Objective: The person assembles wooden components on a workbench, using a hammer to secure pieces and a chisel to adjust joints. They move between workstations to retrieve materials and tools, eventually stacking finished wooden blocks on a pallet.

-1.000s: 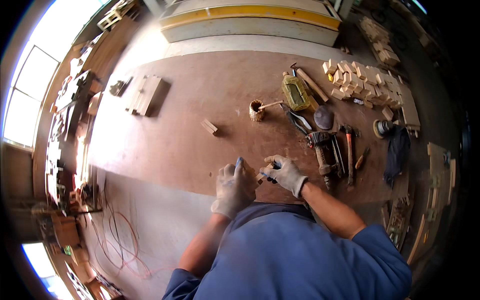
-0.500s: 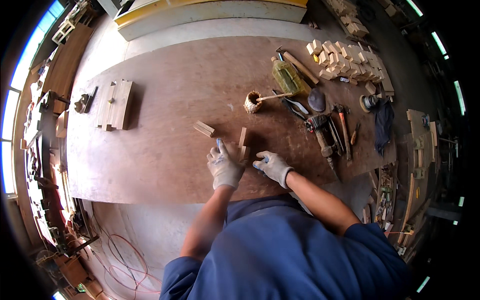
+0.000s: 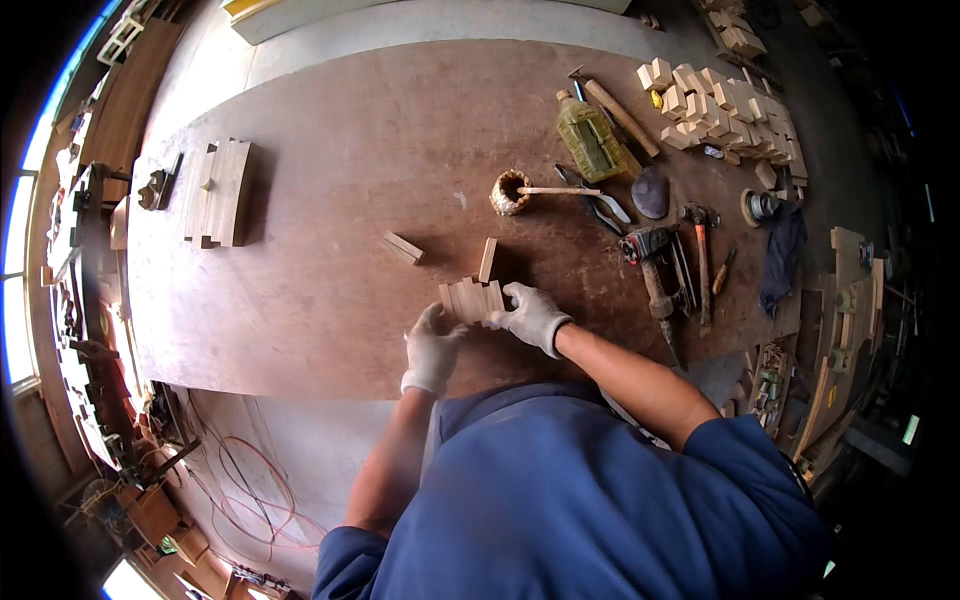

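Note:
A row of short wooden strips (image 3: 472,300), set side by side with uneven ends, is pinched between my two gloved hands at the table's near side. My left hand (image 3: 433,352) presses its left end, with the fingers bent against the wood. The right end is gripped by my right hand (image 3: 532,318), thumb and fingers curled around it. Just beyond stands or lies one upright-looking wood block (image 3: 487,260). Further left rests a small grooved wood piece (image 3: 403,248). Some fingertips are hidden.
On the wooden table (image 3: 320,300) are a pot with a stick (image 3: 511,192), a bottle of yellowish liquid (image 3: 590,140), a power drill (image 3: 653,275), a hammer (image 3: 702,250) and stacked wood blocks (image 3: 720,115). A larger slatted wood assembly (image 3: 218,192) and a hand plane (image 3: 158,188) lie left.
My hands have drawn apart to the two ends of the strips, exposing the row between them. The left hand shifted left and nearer; the right moved up against the wood. The view has shifted slightly.

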The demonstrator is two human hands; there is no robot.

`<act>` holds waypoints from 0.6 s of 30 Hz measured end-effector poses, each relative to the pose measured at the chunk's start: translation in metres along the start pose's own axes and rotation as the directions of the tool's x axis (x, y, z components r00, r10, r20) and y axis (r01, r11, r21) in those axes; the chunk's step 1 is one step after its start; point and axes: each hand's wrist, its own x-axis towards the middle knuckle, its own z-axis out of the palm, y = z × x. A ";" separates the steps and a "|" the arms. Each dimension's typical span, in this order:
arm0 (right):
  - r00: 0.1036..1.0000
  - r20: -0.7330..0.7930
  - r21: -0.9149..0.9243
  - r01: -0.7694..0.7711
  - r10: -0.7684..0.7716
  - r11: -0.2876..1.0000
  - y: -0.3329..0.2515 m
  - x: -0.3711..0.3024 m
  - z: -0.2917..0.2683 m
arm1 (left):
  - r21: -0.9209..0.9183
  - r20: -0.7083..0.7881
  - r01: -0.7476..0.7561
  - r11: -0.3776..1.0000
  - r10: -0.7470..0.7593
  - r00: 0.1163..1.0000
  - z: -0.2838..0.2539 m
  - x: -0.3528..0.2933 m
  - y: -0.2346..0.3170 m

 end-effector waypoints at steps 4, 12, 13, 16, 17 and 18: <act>0.998 -0.053 -0.136 0.030 -0.037 0.990 0.002 0.003 -0.017 | -0.082 0.059 0.020 0.996 -0.015 0.998 0.014 -0.001 -0.014; 0.995 -0.058 -0.357 0.054 -0.080 0.933 -0.010 0.000 -0.009 | -0.041 0.004 0.044 0.998 -0.044 0.999 0.018 0.003 0.016; 0.996 -0.057 -0.362 0.049 -0.074 0.931 -0.012 0.000 -0.009 | -0.058 0.009 0.045 0.997 -0.044 0.999 0.018 0.003 0.017; 0.992 -0.088 -0.362 0.055 -0.093 0.931 -0.005 0.003 -0.003 | -0.320 0.049 0.084 0.944 -0.072 0.996 0.020 0.005 0.000; 0.992 -0.085 -0.360 0.056 -0.093 0.931 -0.005 0.003 -0.003 | -0.435 0.067 0.104 0.895 -0.082 0.994 0.022 0.005 -0.011; 0.993 -0.083 -0.355 0.055 -0.090 0.933 -0.006 0.002 -0.004 | -0.477 0.101 0.148 0.866 -0.113 0.988 0.018 0.004 -0.012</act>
